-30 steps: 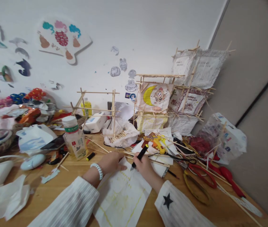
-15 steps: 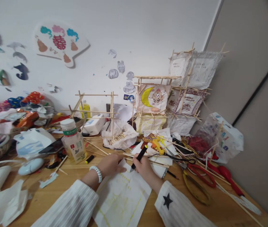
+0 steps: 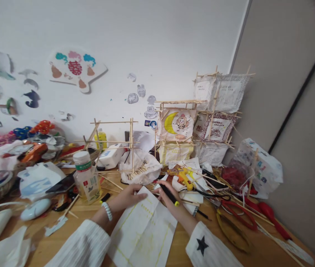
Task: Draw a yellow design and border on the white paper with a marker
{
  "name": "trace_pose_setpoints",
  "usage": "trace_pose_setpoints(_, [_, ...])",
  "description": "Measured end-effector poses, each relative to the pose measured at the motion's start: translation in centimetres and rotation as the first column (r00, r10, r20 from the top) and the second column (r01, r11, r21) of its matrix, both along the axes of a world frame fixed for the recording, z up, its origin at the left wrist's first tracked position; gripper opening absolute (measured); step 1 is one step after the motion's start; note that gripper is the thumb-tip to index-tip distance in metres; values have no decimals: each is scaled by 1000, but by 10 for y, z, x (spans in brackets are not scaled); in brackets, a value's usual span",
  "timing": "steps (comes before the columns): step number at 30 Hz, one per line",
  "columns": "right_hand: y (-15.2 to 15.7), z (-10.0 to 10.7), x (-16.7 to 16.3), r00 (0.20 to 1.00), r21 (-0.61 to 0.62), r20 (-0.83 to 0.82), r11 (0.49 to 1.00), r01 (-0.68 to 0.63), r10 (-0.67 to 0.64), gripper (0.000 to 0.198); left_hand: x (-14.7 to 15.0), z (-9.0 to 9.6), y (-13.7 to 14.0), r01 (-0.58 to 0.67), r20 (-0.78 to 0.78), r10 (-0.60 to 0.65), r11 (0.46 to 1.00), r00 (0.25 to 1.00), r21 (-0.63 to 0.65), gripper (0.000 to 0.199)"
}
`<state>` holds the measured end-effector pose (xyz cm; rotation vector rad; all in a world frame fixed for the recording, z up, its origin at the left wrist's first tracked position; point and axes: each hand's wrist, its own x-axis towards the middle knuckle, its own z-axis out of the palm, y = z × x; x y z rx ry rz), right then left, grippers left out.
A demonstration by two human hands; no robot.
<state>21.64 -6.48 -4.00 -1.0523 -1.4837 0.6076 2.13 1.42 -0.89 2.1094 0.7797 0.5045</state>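
Note:
My left hand [image 3: 126,198] lies flat on the far left corner of a white sheet of paper [image 3: 143,231] marked with yellow lines, on the wooden table [image 3: 63,237]. A white bead bracelet sits on that wrist. My right hand [image 3: 167,193] grips a black marker with a yellow end [image 3: 170,195], laid low and pointing away from me, at the sheet's far edge. Both sleeves are white; the right one carries a black star.
A plastic bottle [image 3: 86,181] stands left of my hands, beside a phone [image 3: 61,182]. Bamboo-stick frames [image 3: 113,139] and paper lanterns [image 3: 196,126] stand at the wall. Red scissors [image 3: 235,207], a yellow glue gun [image 3: 185,177], loose sticks and bags crowd the right side.
The view tilted upward. My right hand turned the marker from upright with its tip on the paper to lying low, yellow end toward me. My left hand stayed on the sheet.

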Motion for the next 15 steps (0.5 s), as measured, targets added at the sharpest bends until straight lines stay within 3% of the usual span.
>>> trace_pose_setpoints(6, [5,-4,0,985,85,128,989,-125,114,22,1,4,-4,-101,136,117,988,984,-119,59])
trace_pose_setpoints(8, [9,-5,1,994,126,92,989,-76,64,22,-1,3,-4,-185,179,215,968,960,-170,64])
trace_pose_setpoints(10, [13,-5,2,999,142,18,989,27,-30,22,-4,2,-5,-191,216,250,947,944,-259,69])
trace_pose_setpoints(12, [19,-6,5,987,141,-97,980,137,-124,21,-7,2,-7,-53,190,129,931,973,-361,76])
trace_pose_setpoints(15, [27,-6,11,939,125,-267,959,256,-216,21,-12,4,-10,201,128,-158,853,979,-482,85])
